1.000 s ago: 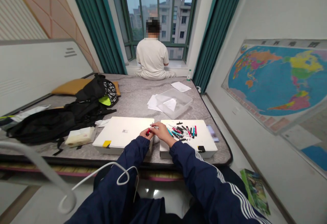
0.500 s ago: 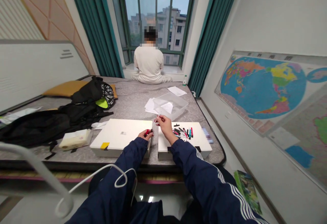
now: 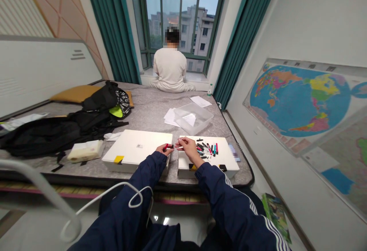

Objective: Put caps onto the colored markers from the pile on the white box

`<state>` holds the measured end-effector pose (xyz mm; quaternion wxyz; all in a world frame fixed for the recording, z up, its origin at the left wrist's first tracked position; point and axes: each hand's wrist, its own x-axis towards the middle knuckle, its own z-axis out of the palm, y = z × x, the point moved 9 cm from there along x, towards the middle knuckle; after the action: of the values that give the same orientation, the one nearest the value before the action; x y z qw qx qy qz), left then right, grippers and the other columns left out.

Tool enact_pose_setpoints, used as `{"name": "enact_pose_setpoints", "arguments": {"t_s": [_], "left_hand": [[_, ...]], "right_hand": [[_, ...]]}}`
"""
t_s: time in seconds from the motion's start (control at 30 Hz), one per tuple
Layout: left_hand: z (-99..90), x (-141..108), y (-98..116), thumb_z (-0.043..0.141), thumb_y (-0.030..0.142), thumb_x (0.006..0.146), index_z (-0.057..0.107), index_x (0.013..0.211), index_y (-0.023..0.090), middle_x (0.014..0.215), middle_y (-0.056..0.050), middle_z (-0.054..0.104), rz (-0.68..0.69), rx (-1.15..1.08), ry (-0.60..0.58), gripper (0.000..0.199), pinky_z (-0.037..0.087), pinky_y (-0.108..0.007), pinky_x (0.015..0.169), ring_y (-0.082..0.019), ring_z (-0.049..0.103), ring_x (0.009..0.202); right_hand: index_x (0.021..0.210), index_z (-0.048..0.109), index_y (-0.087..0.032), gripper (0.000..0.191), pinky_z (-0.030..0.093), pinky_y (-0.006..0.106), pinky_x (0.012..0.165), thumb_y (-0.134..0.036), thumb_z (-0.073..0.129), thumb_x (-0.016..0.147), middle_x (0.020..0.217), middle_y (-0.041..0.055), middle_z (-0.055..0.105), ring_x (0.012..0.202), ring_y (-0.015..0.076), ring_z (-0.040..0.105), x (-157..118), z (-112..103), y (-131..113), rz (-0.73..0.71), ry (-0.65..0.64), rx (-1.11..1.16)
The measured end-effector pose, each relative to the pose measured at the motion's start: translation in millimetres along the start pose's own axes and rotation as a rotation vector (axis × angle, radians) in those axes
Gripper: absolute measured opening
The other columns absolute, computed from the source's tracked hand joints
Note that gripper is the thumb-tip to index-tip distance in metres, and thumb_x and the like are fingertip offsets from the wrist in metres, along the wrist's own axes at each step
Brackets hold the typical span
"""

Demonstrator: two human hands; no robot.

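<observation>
Pinching a red marker (image 3: pixel 168 146) between thumb and fingers, the left hand (image 3: pixel 163 149) is holding it up at the corner of a white box (image 3: pixel 137 144) — the right hand (image 3: pixel 187 146) is pinching something thin, too small to tell, keeping both close together just beside loose markers (image 3: pixel 207 148) spread within reach on a second white box (image 3: pixel 226 155).

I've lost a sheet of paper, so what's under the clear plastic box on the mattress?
A white sheet shows through the clear plastic box, though I cannot tell whether it lies inside or beneath it. More loose white paper sticks out at its left edge.
</observation>
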<state>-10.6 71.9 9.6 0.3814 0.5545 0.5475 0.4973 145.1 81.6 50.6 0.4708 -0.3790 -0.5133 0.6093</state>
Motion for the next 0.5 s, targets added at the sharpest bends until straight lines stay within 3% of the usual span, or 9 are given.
{"name": "enact_pose_setpoints", "arguments": {"t_s": [0.13,0.5], "left_hand": [[0.7,2,-6,0.077,0.052,0.051,0.072,0.077,0.014,0.045,0.004,0.053,-0.03,-0.009,0.001,0.047,0.025,-0.021,0.041,-0.005,0.029,0.04],[1.6,2,-6,0.073,0.055,0.052,0.071,0.079,0.015,0.044,0.005,0.05,-0.029,0.04,-0.014,0.048,0.023,-0.021,0.043,-0.006,0.028,0.041]], "right_hand": [[0.085,0.06,-0.017,0.037,0.058,0.032,0.06,-0.053,0.062,0.077,0.075,0.0052,0.068,0.065,0.0186,0.067,5,2,-4,-0.049,0.009,-0.08],[0.084,0.06,-0.018,0.031,0.057,0.028,0.059,-0.049,0.055,0.085,0.076,0.0046,0.067,0.065,0.0171,0.066,6,15,4,-0.017,-0.022,-0.24]]}}
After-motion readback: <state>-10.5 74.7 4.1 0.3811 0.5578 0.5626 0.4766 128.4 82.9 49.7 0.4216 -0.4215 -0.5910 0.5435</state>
